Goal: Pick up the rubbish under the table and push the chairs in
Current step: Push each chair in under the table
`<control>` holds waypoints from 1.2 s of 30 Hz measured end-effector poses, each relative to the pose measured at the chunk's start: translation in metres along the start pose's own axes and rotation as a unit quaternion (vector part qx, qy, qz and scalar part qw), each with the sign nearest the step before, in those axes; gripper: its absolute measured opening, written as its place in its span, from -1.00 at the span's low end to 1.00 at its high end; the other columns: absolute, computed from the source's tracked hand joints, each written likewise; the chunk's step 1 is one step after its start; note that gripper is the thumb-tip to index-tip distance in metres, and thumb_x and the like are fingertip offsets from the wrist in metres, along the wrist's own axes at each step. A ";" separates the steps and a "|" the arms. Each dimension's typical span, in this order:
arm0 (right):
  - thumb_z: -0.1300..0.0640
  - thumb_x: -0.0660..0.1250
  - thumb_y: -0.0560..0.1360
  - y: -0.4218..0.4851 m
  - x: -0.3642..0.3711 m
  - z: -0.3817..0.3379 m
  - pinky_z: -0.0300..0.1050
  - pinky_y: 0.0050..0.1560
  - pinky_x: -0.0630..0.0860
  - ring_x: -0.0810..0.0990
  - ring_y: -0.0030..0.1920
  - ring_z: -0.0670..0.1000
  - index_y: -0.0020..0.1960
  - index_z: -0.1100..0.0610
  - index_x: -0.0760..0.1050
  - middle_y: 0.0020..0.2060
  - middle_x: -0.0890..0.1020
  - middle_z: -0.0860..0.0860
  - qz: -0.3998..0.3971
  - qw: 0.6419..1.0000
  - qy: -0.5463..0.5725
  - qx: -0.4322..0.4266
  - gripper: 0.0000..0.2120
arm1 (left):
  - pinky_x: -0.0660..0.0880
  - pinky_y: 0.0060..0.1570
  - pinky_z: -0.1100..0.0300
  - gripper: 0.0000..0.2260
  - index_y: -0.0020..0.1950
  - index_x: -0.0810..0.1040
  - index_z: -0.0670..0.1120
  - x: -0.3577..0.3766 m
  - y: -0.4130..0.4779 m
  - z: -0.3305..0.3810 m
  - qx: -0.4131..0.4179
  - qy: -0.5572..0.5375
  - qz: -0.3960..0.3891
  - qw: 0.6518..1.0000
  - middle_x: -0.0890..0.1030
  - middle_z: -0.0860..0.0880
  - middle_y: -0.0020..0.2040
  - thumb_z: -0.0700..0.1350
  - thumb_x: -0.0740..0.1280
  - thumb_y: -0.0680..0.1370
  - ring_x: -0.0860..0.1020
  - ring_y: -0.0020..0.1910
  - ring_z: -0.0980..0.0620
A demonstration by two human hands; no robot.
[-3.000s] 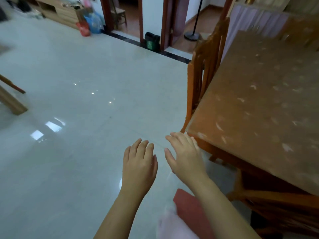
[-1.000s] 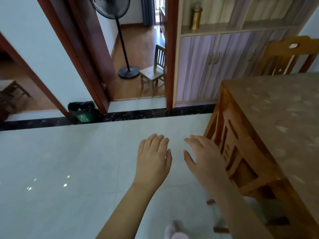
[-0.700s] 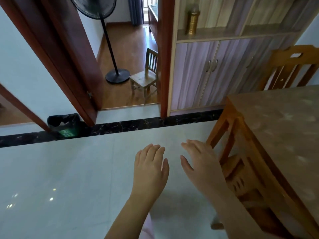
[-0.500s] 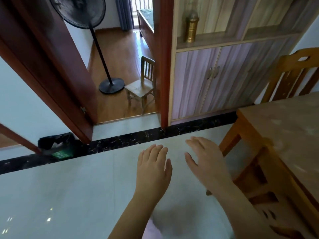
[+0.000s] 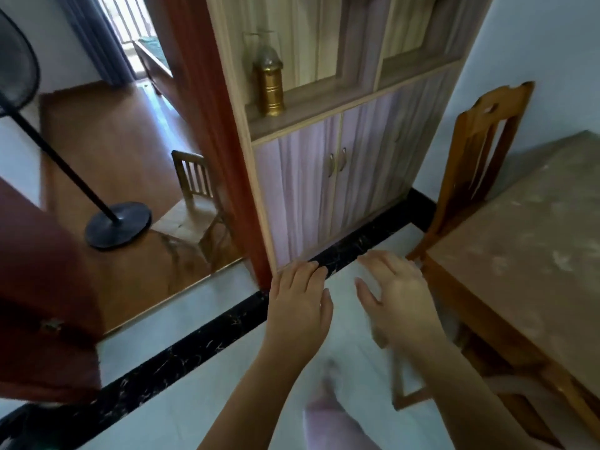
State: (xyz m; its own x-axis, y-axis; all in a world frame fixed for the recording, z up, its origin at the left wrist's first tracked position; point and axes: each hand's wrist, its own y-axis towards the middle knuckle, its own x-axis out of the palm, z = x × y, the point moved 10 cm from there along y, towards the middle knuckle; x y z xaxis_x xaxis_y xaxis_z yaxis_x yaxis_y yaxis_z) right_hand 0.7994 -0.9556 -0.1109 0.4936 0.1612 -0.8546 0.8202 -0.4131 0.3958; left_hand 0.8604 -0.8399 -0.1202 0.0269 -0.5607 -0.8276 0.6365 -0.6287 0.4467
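a: head view first. where are the hands?

b: both sit low in the middle, palms down over the pale glossy tiled floor (image 5: 201, 323). the left hand (image 5: 297, 306) is at about 6 o'clock, fingers (image 5: 303, 274) loosely spread and flat, holding nothing. the right hand (image 5: 397, 298) is just beside it toward 5 o'clock, a little blurred, fingers (image 5: 383, 261) splayed wide and slightly curled, also holding nothing.

a: do they touch anything?

b: they're apart from each other. the right hand lies near the corner of the brown speckled-top wooden desk (image 5: 526, 241), which fills 3 to 5 o'clock; whether it touches the edge, i cannot tell.

a: and the chairs?

b: an orange-brown wooden slat-back chair (image 5: 480, 147) stands at about 2 o'clock, at the far end of the desk, its back upright against the pale wall. parts of another wooden chair frame (image 5: 412, 394) show below the desk's near edge at 5 o'clock, behind the right forearm.

a: any rubbish?

b: none that i can make out; the space under the desk is mostly hidden.

a: the rest of the room?

b: a pale purple two-door wooden cabinet (image 5: 328, 196) at 12 o'clock, with a tall brass-coloured metal canister (image 5: 269, 82) on its open shelf. a black marble floor strip (image 5: 181, 355) runs from 7 toward 2 o'clock. through the red-brown doorway at 10 o'clock are a black pedestal fan (image 5: 113, 225) and a small wooden child's chair (image 5: 194, 206) on a wood floor.
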 end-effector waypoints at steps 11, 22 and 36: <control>0.02 0.17 0.42 0.168 0.002 0.143 0.12 0.04 0.49 0.59 0.02 0.18 0.09 0.18 0.55 0.03 0.62 0.14 0.052 0.993 -0.021 0.107 -0.64 | 0.27 0.14 0.12 -0.70 0.06 0.57 -0.20 0.100 0.222 0.028 0.121 -0.055 -0.009 0.991 0.61 -0.11 0.03 -0.12 0.15 0.46 0.41 0.08 -0.01; 0.15 0.44 0.38 0.239 0.027 0.280 0.20 0.04 0.51 0.57 0.03 0.17 0.09 0.15 0.55 0.03 0.61 0.10 0.061 0.960 -0.065 0.264 -0.70 | 0.42 0.13 -0.04 -0.68 0.11 0.57 -0.19 0.234 0.367 0.059 0.213 -0.110 -0.109 0.965 0.59 -0.11 0.09 -0.09 0.13 0.50 0.51 0.16 -0.11; 0.12 0.45 0.35 0.417 0.046 0.414 0.22 0.08 0.49 0.57 0.06 0.18 0.13 0.15 0.53 0.06 0.61 0.11 0.118 0.901 -0.117 0.401 -0.63 | 0.44 0.14 -0.08 -0.67 0.11 0.57 -0.21 0.353 0.606 0.094 0.343 -0.167 -0.108 0.918 0.60 -0.16 0.09 -0.09 0.15 0.49 0.51 0.15 -0.14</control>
State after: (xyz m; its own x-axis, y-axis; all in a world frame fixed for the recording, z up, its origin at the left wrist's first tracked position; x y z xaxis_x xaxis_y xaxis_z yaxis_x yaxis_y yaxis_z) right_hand 1.0442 -1.4917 -0.1239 0.4748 -0.1702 -0.8635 0.1810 -0.9413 0.2851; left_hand 1.1833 -1.4694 -0.1102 -0.3541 -0.4457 -0.8222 -0.0382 -0.8715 0.4888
